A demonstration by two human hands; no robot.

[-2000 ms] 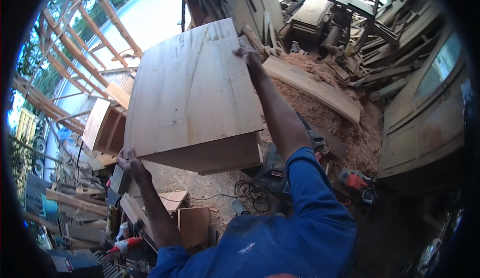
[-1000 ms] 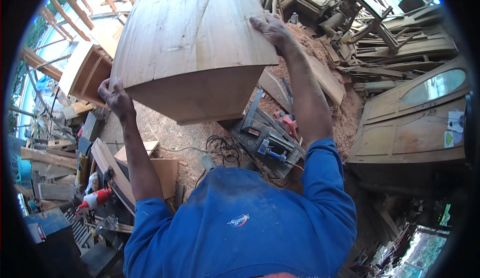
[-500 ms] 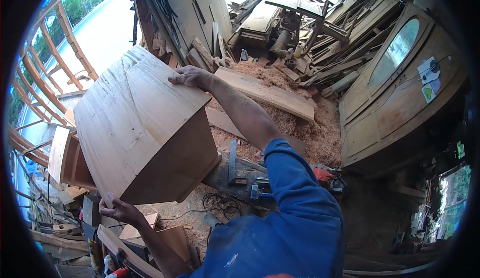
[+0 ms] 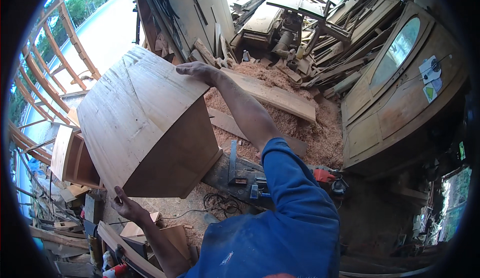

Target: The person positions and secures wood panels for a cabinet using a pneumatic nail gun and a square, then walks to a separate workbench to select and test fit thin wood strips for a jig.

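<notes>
Gripping a big wooden cabinet carcass (image 4: 145,128) at opposite ends, the person has it tilted up off the ground. Right hand (image 4: 196,70) is clamped over the far top edge; left hand (image 4: 127,207) grasps the near bottom corner. So the lift looks done, but nowhere to set it shows yet. Sawdust pile (image 4: 295,123) and a framing square (image 4: 234,163) lie just beyond.
</notes>
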